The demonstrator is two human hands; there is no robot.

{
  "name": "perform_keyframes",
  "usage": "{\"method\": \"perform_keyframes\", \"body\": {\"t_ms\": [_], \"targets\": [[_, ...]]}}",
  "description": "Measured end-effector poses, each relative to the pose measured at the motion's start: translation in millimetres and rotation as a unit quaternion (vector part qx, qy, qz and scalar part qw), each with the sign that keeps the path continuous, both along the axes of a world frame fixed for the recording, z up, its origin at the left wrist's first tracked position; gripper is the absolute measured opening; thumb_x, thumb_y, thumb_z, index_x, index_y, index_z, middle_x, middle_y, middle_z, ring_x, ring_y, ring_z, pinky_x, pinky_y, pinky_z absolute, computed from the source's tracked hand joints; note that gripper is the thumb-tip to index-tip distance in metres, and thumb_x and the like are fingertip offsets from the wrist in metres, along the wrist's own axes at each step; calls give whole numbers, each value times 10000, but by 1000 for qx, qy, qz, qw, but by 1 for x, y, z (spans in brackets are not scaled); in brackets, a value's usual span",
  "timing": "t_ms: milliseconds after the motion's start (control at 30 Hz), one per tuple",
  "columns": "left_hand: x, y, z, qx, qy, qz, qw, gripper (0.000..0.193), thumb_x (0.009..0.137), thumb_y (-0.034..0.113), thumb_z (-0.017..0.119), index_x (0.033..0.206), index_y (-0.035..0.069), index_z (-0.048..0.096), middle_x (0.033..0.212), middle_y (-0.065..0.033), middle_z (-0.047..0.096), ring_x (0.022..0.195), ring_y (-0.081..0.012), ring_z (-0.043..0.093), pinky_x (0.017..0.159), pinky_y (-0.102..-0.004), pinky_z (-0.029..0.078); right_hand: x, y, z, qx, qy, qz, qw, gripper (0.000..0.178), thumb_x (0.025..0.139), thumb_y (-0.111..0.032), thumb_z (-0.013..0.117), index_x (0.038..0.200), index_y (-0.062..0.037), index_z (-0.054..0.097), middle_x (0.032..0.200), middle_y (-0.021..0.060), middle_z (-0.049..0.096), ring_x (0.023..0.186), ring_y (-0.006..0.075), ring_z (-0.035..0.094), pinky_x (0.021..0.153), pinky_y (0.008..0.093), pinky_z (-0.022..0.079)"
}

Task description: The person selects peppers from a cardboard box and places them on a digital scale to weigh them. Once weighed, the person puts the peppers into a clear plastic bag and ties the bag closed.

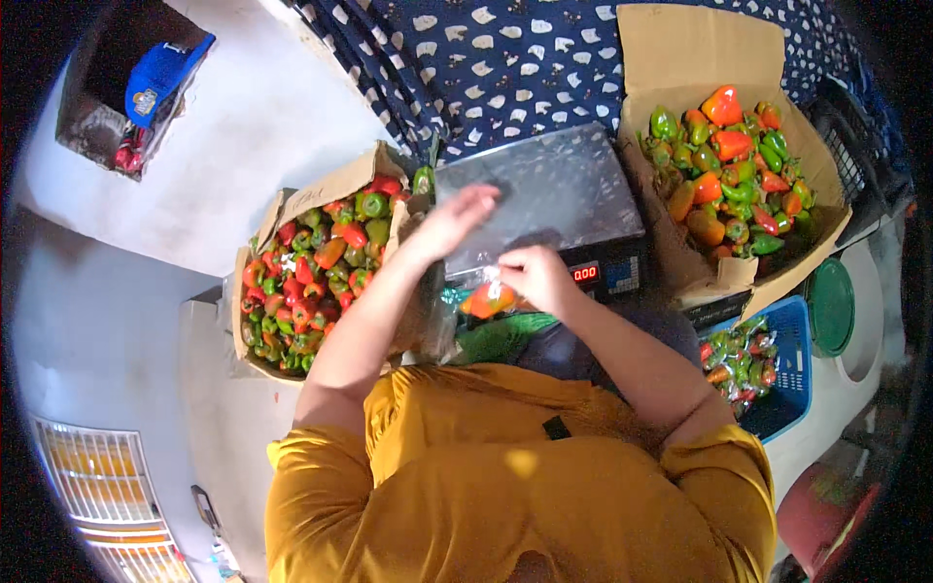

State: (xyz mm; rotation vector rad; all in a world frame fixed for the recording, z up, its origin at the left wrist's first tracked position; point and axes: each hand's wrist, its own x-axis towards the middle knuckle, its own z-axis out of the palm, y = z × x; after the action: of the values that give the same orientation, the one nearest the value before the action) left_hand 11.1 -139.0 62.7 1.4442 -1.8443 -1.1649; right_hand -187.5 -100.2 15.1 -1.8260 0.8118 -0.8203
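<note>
My right hand is closed in a pinch on the gathered top of a small clear plastic bag of peppers. Orange-red and green show through the plastic, which hangs in front of the scale's near edge. My left hand is slightly blurred above the left part of the digital scale, its fingers stretched out and apart from the bag. Nothing shows in that hand. The scale's metal plate bears no load, and a red display glows beside my right wrist. Green netting lies below the bag, near my lap.
A cardboard box of red and green peppers stands left; another box of peppers is at right. Below that one, a blue crate holds bagged peppers, beside a green lid. Dark patterned cloth hangs behind the scale.
</note>
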Motion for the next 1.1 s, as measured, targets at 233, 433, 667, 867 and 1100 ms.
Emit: {"method": "perform_keyframes", "body": {"t_ms": [233,433,667,867,1100], "targets": [[-22,73,36,76,-118,-160,977,521,953,341,466,1346,14,369,1337,-181,442,1219,-266,453,1034,-344,333,1,-1,0,52,-39,21,998,207,829,-258,637,837,-58,693,724,174,639,620,281,629,581,351,468],[-16,83,22,108,-208,-145,961,426,928,283,483,1271,37,428,1085,-207,596,1023,-314,583,917,-382,433,-3,-3,3,3,9,24,1000,260,839,-306,620,813,-54,677,708,178,621,619,318,603,572,377,454],[-24,103,8,-30,-243,-34,969,270,948,274,466,1042,39,561,808,-149,618,745,-279,609,663,-365,473,-1,-3,3,34,21,14,999,260,860,-275,608,758,-40,656,621,138,606,576,238,602,541,336,453],[-100,136,10,112,466,238,845,151,964,194,474,906,98,575,751,48,478,657,-68,417,618,-221,367,12,11,5,269,-246,7,931,276,925,-262,564,925,-9,674,735,41,650,610,101,588,498,248,449],[-89,127,-32,20,356,185,916,149,962,156,487,994,37,570,909,-18,561,813,-111,491,754,-239,393,-15,-8,-4,408,-419,283,760,336,944,-242,531,1172,-1,586,844,41,618,684,93,579,592,245,489]]}}
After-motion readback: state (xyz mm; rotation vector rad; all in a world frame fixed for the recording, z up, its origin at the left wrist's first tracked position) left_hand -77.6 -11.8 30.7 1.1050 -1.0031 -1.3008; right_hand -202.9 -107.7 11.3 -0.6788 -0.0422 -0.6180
